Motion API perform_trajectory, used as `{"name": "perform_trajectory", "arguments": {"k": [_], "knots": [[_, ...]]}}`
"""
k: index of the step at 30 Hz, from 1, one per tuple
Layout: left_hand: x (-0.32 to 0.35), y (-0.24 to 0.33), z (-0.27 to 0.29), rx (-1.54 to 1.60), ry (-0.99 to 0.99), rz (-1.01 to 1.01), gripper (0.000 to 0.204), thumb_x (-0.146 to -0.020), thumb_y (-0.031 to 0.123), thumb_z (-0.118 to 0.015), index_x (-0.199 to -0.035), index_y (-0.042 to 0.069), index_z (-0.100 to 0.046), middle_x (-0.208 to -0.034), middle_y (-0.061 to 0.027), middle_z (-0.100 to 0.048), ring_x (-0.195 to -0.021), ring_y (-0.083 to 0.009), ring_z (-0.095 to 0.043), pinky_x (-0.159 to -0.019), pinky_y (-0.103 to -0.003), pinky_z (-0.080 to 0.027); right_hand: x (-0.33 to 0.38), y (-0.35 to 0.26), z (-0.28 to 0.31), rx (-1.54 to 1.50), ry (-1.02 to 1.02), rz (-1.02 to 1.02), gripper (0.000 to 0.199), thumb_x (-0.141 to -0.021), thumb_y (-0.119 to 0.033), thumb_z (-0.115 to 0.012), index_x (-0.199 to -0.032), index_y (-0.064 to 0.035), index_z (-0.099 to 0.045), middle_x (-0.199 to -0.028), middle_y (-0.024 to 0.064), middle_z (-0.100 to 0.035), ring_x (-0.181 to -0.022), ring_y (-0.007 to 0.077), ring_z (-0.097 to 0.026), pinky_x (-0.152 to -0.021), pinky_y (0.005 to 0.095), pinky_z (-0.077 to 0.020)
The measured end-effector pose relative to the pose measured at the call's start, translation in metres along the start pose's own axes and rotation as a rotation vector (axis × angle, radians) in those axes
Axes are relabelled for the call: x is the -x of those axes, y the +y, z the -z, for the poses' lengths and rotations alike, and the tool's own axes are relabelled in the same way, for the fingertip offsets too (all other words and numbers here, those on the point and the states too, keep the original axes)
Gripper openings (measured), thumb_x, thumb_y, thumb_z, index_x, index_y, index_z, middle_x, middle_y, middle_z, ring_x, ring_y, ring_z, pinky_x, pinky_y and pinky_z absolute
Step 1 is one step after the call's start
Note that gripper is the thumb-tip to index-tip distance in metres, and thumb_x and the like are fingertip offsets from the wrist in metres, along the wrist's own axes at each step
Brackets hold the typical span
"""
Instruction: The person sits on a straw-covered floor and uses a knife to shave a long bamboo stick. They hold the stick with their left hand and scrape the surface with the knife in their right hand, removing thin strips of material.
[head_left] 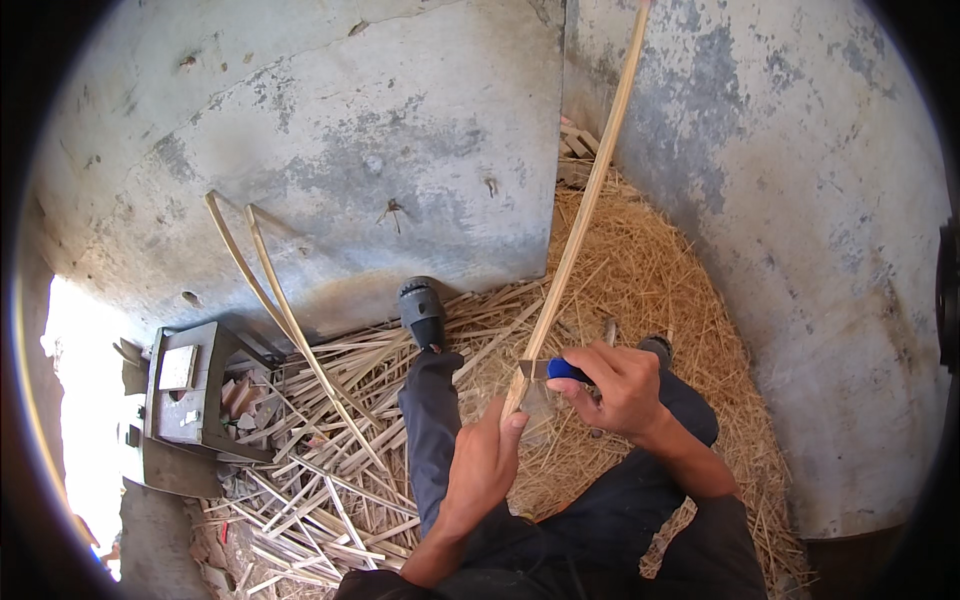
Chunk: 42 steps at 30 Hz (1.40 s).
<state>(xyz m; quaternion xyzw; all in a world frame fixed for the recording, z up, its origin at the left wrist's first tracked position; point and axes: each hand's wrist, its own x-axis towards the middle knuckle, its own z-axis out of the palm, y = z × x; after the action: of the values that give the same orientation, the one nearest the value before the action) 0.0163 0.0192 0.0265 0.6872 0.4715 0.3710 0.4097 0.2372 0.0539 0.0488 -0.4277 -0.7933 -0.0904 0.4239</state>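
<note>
My left hand (487, 455) grips the lower end of a long, thin bamboo strip (585, 205) that rises up and to the right past the top of the view. My right hand (622, 385) holds a knife with a blue handle (565, 369), its blade laid across the strip just above my left thumb. Both hands are over my lap, between my dark-trousered legs.
My left leg stretches forward with a grey shoe (421, 308) against a stained concrete wall (330, 150). Several cut bamboo slats (330, 480) litter the floor at left; fine shavings (650, 270) pile at right. Two curved strips (265, 290) lean on the wall. A grey wooden stool (185, 385) lies at left.
</note>
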Motion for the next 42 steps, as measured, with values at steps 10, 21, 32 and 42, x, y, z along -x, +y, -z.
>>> {"name": "perform_trajectory", "arguments": {"k": [10,21,32,42], "knots": [[0.009,-0.005,0.005,-0.006,-0.005,0.036,0.031,-0.114,0.027,-0.051,-0.115,-0.003,-0.059,-0.073,-0.0284,-0.059,-0.071,-0.0535,-0.061,-0.062,-0.054,-0.046,-0.001,-0.001,0.001,0.022,-0.032,0.008,0.032,-0.095,-0.04,-0.079,-0.099,-0.0084,-0.074,-0.076,0.0042,-0.068,-0.059,0.0225,-0.067,-0.051,0.0348,-0.0498],[0.037,-0.013,0.015,-0.072,-0.08,0.103,0.027,-0.113,0.024,-0.053,-0.11,-0.002,-0.058,-0.07,-0.0287,-0.058,-0.072,-0.0535,-0.062,-0.062,-0.056,-0.044,-0.009,0.021,0.006,0.05,0.093,-0.065,0.037,-0.1,-0.042,-0.075,-0.098,-0.0049,-0.075,-0.078,0.0087,-0.073,-0.059,0.0248,-0.07,-0.051,0.0345,-0.0529],[0.063,-0.029,0.025,-0.106,-0.113,0.186,0.028,-0.113,0.026,-0.053,-0.107,-0.001,-0.057,-0.074,-0.0302,-0.06,-0.077,-0.0553,-0.063,-0.065,-0.058,-0.045,-0.026,0.053,0.01,0.069,0.056,-0.102,0.042,-0.103,-0.044,-0.071,-0.103,-0.0025,-0.078,-0.082,0.0113,-0.077,-0.064,0.0225,-0.074,-0.053,0.0327,-0.0544],[0.112,-0.057,0.033,-0.124,-0.245,0.285,0.038,-0.116,0.035,-0.048,-0.107,0.0,-0.059,-0.072,-0.0234,-0.063,-0.072,-0.0495,-0.067,-0.066,-0.054,-0.049,-0.079,0.215,0.036,0.339,0.194,-0.558,0.051,-0.108,-0.052,-0.06,-0.11,-0.0061,-0.081,-0.074,0.0084,-0.07,-0.062,0.0204,-0.063,-0.061,0.039,-0.0505]]}}
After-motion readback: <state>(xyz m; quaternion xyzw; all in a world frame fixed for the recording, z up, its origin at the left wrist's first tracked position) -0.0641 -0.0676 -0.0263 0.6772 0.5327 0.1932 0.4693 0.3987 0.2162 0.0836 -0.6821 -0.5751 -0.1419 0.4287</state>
